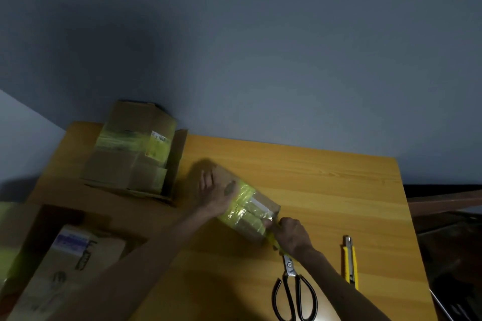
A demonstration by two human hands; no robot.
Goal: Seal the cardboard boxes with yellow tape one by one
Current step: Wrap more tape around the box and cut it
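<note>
Both hands work on one small cardboard box point(257, 212), which lies on the wooden table point(326, 190) with its long axis running on a diagonal, from its far-left end to its near-right end. The left hand point(216, 190) lies flat on the far-left end, fingers straight and spread, pressing down rather than gripping. The right hand point(292, 236) is at the opposite, near-right end, its fingers curled and apparently pinching the yellow tape point(241, 202) where a strip leaves the corner and trails toward the person; blur hides the exact pinch.

A band of tape already crosses the middle of this box, across its long axis. The hands thus sit apart, one at each end, with the box stretched between them.

The coming move likely turns on that axis. The right hand is the nearer to the loose strip, so the pull or cut falls to it while the left hand steadies the box.

Scissors point(294, 292) lie just nearer than the box's near-right end, under the right wrist. A yellow utility knife point(349, 263) lies right of the scissors. A taped stack of boxes point(133, 154) stands beyond the box's far-left end.
</note>
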